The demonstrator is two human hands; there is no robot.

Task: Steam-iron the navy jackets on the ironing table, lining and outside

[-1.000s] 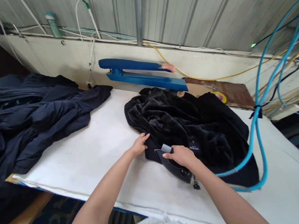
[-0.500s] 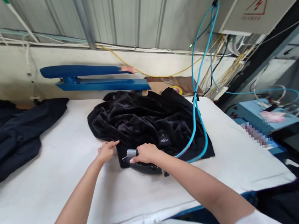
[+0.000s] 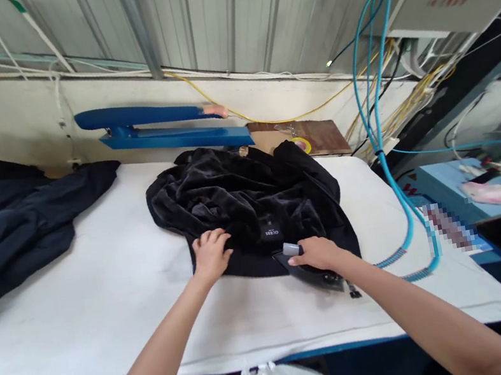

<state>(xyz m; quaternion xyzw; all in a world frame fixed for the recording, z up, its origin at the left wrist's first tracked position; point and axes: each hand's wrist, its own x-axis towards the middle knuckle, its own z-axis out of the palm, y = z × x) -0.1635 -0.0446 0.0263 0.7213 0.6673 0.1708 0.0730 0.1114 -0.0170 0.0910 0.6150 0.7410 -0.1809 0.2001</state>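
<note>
Rightward along the front edge of the black garment (image 3: pixel 225 185) the iron (image 3: pixel 317 278) has shifted since half a second ago, and the left hand (image 3: pixel 211 256) has come from beside the garment's left edge onto the cloth itself. It lies open there, fingers spread over the front left part; whether they pinch any fabric I cannot tell. The right hand (image 3: pixel 321 252) is closed around the iron's handle, whose grey end (image 3: pixel 292 249) shows past the thumb. The iron is at the garment's front border, near the right corner, partly hidden by the right hand and forearm. Blue hoses (image 3: pixel 404 222) run up from behind the forearm and now hang to the right of the garment rather than across it.

The garment is bunched on the white worktop (image 3: pixel 87 333), fleecy side up, its GUESS label (image 3: pixel 271 230) between the two hands. Behind it stands a blue sleeve board (image 3: pixel 174 139); a yellow-rimmed roll (image 3: pixel 302 145) lies just beyond the garment. Dark clothing (image 3: pixel 17 215) is heaped at the far left, apart from it.
</note>
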